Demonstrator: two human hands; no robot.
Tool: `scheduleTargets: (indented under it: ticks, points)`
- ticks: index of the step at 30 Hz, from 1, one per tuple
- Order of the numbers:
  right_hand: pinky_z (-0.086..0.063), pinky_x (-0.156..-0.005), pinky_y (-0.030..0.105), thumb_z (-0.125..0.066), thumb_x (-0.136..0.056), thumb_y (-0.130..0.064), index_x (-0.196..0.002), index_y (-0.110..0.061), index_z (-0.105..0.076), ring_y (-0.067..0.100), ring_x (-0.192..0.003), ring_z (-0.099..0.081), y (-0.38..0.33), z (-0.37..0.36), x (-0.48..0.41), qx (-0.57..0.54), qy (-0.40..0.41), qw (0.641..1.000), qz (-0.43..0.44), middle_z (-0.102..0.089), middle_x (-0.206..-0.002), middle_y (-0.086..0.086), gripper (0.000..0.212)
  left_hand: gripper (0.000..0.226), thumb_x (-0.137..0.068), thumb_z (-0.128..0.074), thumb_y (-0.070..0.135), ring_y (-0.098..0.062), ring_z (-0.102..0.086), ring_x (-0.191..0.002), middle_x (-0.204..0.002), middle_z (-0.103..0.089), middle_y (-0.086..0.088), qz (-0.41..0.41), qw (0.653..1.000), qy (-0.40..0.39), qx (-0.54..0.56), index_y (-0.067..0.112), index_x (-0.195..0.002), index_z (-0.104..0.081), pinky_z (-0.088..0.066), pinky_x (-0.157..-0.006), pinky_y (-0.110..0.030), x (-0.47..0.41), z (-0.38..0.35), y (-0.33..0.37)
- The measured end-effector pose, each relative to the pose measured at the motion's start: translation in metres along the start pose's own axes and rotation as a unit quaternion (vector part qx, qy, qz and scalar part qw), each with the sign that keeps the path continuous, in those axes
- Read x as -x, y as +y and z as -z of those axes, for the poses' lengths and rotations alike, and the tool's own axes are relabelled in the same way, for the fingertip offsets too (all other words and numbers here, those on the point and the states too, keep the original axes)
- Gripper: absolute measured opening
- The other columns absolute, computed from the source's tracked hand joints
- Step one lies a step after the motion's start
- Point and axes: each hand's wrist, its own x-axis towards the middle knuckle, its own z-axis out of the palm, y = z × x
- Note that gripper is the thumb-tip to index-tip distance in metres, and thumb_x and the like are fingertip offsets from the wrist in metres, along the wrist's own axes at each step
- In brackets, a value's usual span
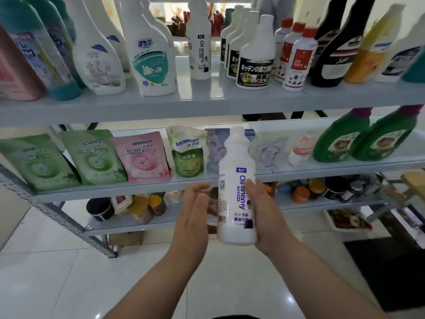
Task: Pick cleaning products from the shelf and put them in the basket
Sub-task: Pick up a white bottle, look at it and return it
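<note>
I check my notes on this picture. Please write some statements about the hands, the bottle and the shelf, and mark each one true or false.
1. The right hand holds the white bottle. True.
2. The bottle lies on its side. False: it is upright.
3. The left hand grips a pouch. False: it is open, beside the bottle.
4. A second such bottle stands on the top shelf. True.

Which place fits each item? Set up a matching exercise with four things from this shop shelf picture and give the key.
Things:
1. Oil enemy bottle in the right hand
2. pink Seaways pouch
3. black bottle
4. left hand

Places:
A. top shelf, right side
B. open, beside the held bottle
C. held upright in front of the shelves
D. middle shelf, between green pouches

Pairs: 1-C, 2-D, 3-A, 4-B
</note>
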Motion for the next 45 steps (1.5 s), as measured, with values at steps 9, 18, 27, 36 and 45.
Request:
scheduleTargets:
  ticks: [9,18,27,36,45]
  points:
    - [-0.046,-0.110,0.047,-0.052,-0.080,-0.065,-0.142,-0.058,-0.042,0.017,-0.128,-0.057,-0.022,0.057,0.011,0.302,-0.030,0.952,0.042,-0.058,-0.139,-0.007,0.064,0.057,-0.088,-0.052,0.060,-0.030,-0.070,-0.116,-0.127,-0.073,-0.007,0.242,0.945,-0.054,0.211,0.029,-0.134,-0.065,-0.053,-0.098,-0.061,0.021,-0.073,-0.029]
    - [-0.057,-0.095,0.057,-0.070,-0.075,-0.037,-0.133,-0.016,-0.059,0.036,-0.105,-0.071,-0.038,0.089,0.025,-0.004,0.008,0.999,-0.040,-0.071,-0.122,0.021,0.062,0.046,-0.097,-0.054,0.043,-0.022,-0.067,-0.120,-0.132,-0.070,0.003,0.124,0.986,-0.008,0.108,0.035,-0.142,-0.057,-0.052,-0.103,-0.049,0.040,-0.116,-0.032]
    - [-0.056,-0.098,0.056,-0.055,-0.085,-0.041,-0.133,-0.037,-0.058,0.026,-0.105,-0.072,-0.056,0.123,0.027,0.186,-0.022,0.982,-0.037,-0.072,-0.119,0.005,0.048,0.054,-0.105,-0.039,0.053,-0.039,-0.073,-0.098,-0.123,-0.071,-0.022,0.301,0.940,-0.103,0.123,0.015,-0.136,-0.060,-0.061,-0.061,-0.045,0.062,-0.132,-0.024]
    - [-0.064,-0.070,0.049,-0.051,-0.101,-0.025,-0.128,-0.011,-0.060,0.038,-0.097,-0.075,-0.044,0.125,0.031,-0.012,0.031,0.987,-0.158,-0.075,-0.111,0.022,0.031,0.039,-0.101,-0.058,0.033,-0.036,-0.074,-0.096,-0.127,-0.069,-0.017,0.279,0.945,-0.094,0.141,0.031,-0.140,-0.053,-0.060,-0.054,-0.041,0.067,-0.124,-0.027]
    - [-0.054,-0.074,0.022,-0.063,-0.070,-0.050,-0.108,-0.031,-0.062,0.003,-0.092,-0.065,-0.050,0.095,0.017,0.248,-0.058,0.964,0.076,-0.070,-0.102,-0.008,0.042,0.060,-0.053,-0.085,0.043,-0.006,-0.073,-0.090,-0.103,-0.075,0.014,0.132,0.974,-0.104,-0.151,0.042,-0.110,-0.063,-0.063,-0.082,-0.038,0.038,-0.080,-0.037]
